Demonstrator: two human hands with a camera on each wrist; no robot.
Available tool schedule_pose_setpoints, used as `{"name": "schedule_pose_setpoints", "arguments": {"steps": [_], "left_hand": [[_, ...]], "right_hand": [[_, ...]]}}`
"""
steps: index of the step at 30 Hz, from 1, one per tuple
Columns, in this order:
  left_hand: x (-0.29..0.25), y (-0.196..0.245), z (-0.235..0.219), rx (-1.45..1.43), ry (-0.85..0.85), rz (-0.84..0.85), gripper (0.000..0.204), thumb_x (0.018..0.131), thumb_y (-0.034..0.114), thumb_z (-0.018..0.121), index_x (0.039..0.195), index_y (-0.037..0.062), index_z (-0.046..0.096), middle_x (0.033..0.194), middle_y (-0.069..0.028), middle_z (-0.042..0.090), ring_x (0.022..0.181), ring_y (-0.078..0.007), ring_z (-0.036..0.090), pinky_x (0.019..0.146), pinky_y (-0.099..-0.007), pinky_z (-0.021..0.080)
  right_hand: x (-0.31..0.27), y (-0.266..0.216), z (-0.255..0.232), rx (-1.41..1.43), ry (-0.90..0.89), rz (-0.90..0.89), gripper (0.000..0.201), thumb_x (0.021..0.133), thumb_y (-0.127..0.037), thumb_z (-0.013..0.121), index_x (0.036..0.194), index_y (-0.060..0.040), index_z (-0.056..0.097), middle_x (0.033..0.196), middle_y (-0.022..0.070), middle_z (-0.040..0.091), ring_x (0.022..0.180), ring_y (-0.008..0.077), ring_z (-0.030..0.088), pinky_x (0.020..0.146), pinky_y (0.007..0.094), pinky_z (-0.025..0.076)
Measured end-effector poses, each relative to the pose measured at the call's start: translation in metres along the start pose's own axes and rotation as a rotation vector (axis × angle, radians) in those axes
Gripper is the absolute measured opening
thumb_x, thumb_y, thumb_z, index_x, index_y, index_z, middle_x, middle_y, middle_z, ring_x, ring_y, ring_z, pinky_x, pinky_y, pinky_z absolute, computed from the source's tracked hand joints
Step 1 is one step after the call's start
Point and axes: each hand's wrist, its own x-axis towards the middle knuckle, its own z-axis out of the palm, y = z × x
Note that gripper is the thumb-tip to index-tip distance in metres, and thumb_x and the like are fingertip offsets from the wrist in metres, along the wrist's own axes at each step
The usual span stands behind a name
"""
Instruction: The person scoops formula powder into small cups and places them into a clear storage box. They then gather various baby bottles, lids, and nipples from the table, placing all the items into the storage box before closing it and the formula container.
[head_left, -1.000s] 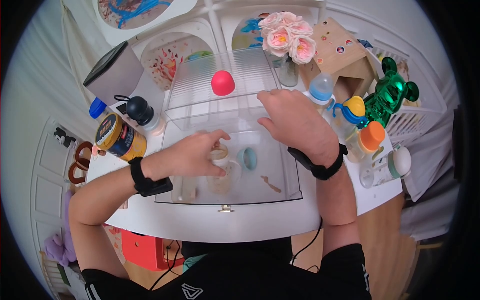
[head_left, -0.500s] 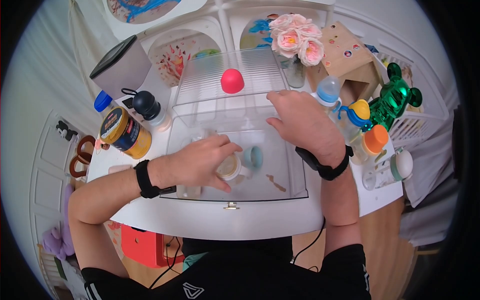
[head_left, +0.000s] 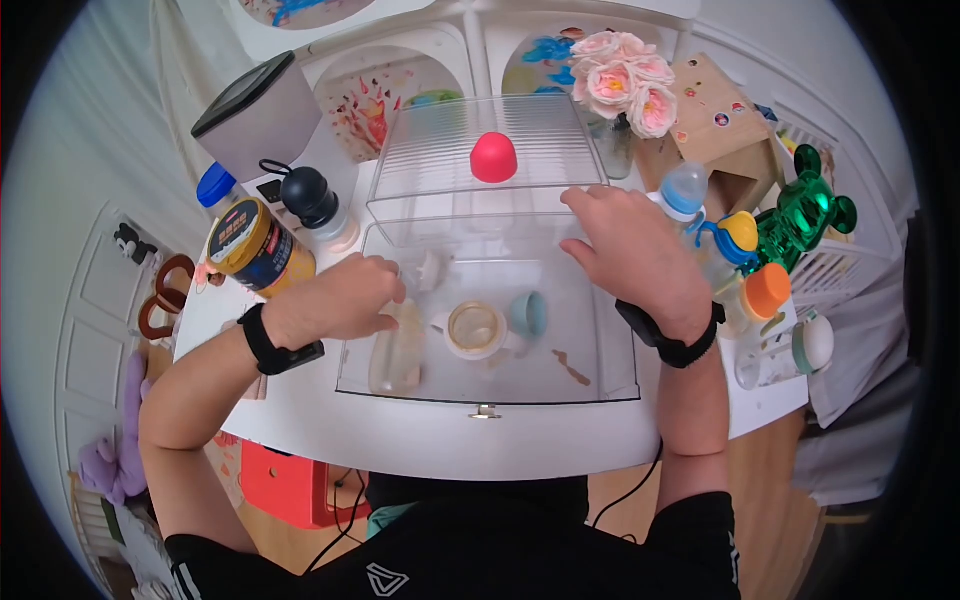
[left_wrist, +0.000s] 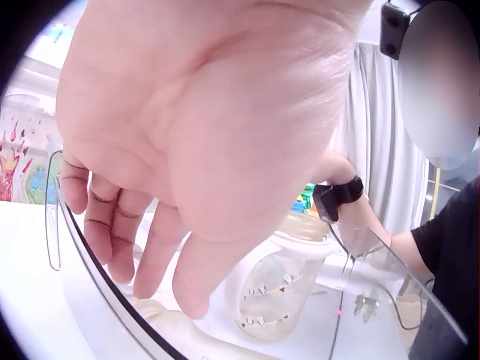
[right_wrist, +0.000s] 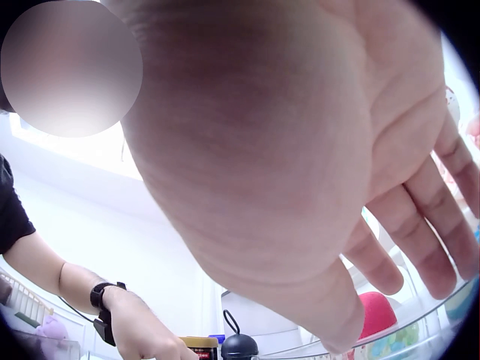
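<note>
My left hand (head_left: 345,298), empty with fingers hanging loosely, hovers over the left wall of a clear plastic box (head_left: 610,385). Below it, inside the box, is a clear bottle (head_left: 397,365). Toward the middle stands an uncapped baby bottle (head_left: 470,348) with side handles; in the left wrist view the printed bottle (left_wrist: 264,300) shows beyond the thumb. A light blue ring (head_left: 536,316) is to its right. At the far right corner of the box, my right hand (head_left: 640,245) is extended with its fingers (right_wrist: 420,255) spread, close to the rim.
A ribbed lid (head_left: 420,140) stands raised behind, in line with a red dome (head_left: 494,158). Several baby bottles, one orange-capped (head_left: 768,290), line the right side. A yellow tub (head_left: 262,245) and a black-topped bottle (head_left: 310,195) stand left; a flower vase (head_left: 612,140) is at the back.
My left hand has left the baby bottle and drawn back left to the box wall. The baby bottle now stands uncovered in the box. My right hand keeps its place near the rim.
</note>
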Motion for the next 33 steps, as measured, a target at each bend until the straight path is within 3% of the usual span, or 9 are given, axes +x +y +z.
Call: {"name": "schedule_pose_setpoints", "arguments": {"steps": [4,7,13,19,21,24,25,30,33], "left_hand": [[0.004,0.005,0.016,0.121,0.037,0.001,0.038,0.087,0.025,0.086,0.116,0.0029,0.076,0.113,-0.0149,0.067,0.116,-0.0344,0.064,0.104,-0.0441,0.048],[0.009,0.006,0.011,0.114,-0.103,-0.031,0.039,0.085,0.026,0.088,0.115,0.0047,0.075,0.115,-0.0148,0.066,0.119,-0.0342,0.062,0.106,-0.0435,0.046],[0.0,0.007,-0.008,-0.184,0.062,-0.016,0.035,0.078,0.021,0.094,0.101,0.005,0.072,0.117,-0.0157,0.064,0.118,-0.0352,0.061,0.103,-0.0443,0.049],[-0.034,0.022,-0.008,-0.356,0.251,0.023,0.032,0.076,0.011,0.095,0.089,0.0039,0.066,0.147,-0.0208,0.054,0.133,-0.0364,0.058,0.106,-0.0405,0.052],[-0.045,0.023,-0.003,-0.383,0.262,0.029,0.03,0.078,0.011,0.092,0.087,0.0033,0.064,0.139,-0.0206,0.06,0.128,-0.0387,0.062,0.099,-0.0416,0.055],[-0.052,0.021,0.005,-0.372,0.261,0.049,0.03,0.08,0.012,0.09,0.084,0.0035,0.061,0.126,-0.0202,0.066,0.117,-0.0409,0.067,0.092,-0.0433,0.057],[-0.052,0.022,0.008,-0.36,0.261,0.06,0.03,0.079,0.012,0.09,0.083,0.0038,0.06,0.122,-0.02,0.068,0.113,-0.0415,0.069,0.09,-0.0438,0.058],[-0.048,0.028,-0.001,-0.326,0.195,0.024,0.042,0.079,0.013,0.091,0.102,0.0055,0.058,0.125,-0.0204,0.071,0.114,-0.041,0.069,0.095,-0.0448,0.056],[-0.052,0.025,-0.002,-0.354,0.17,0.015,0.056,0.081,0.016,0.091,0.121,0.007,0.052,0.119,-0.0214,0.072,0.11,-0.0422,0.07,0.092,-0.0461,0.056]], "right_hand": [[0.001,-0.001,0.001,0.014,0.015,-0.03,0.025,0.086,-0.014,0.082,0.096,0.0005,0.065,0.09,0.0191,0.071,0.093,0.0392,0.071,0.083,0.0486,0.055],[0.0,-0.001,0.001,0.023,0.016,-0.036,0.025,0.086,-0.014,0.082,0.096,0.0004,0.065,0.089,0.019,0.071,0.092,0.0392,0.071,0.083,0.0485,0.055],[-0.003,0.001,0.001,0.021,0.045,-0.049,0.025,0.086,-0.014,0.082,0.096,0.0009,0.065,0.088,0.0194,0.07,0.091,0.0394,0.07,0.082,0.049,0.055],[0.0,-0.001,0.001,0.011,-0.016,-0.024,0.028,0.087,-0.015,0.081,0.103,0.0006,0.066,0.095,0.0194,0.071,0.096,0.0397,0.07,0.084,0.0488,0.054],[0.001,-0.003,-0.002,-0.009,-0.112,0.019,0.037,0.088,-0.016,0.08,0.119,-0.0004,0.067,0.108,0.0188,0.073,0.106,0.0397,0.069,0.091,0.0488,0.053],[0.001,-0.007,-0.004,0.016,-0.05,-0.029,0.028,0.086,-0.016,0.082,0.101,0.0004,0.065,0.092,0.0191,0.07,0.094,0.04,0.069,0.085,0.05,0.053],[-0.001,-0.008,-0.005,0.03,-0.019,-0.047,0.029,0.086,-0.015,0.082,0.104,0.0002,0.066,0.093,0.0188,0.07,0.095,0.0399,0.069,0.086,0.0501,0.053],[-0.014,-0.021,-0.022,0.116,0.046,-0.116,0.035,0.087,-0.013,0.08,0.118,-0.0006,0.068,0.096,0.0179,0.07,0.098,0.0399,0.068,0.087,0.0496,0.053],[-0.021,-0.034,-0.037,0.039,-0.114,-0.145,0.037,0.087,-0.013,0.081,0.119,-0.0003,0.068,0.096,0.0185,0.07,0.099,0.0394,0.069,0.088,0.0489,0.053]]}}
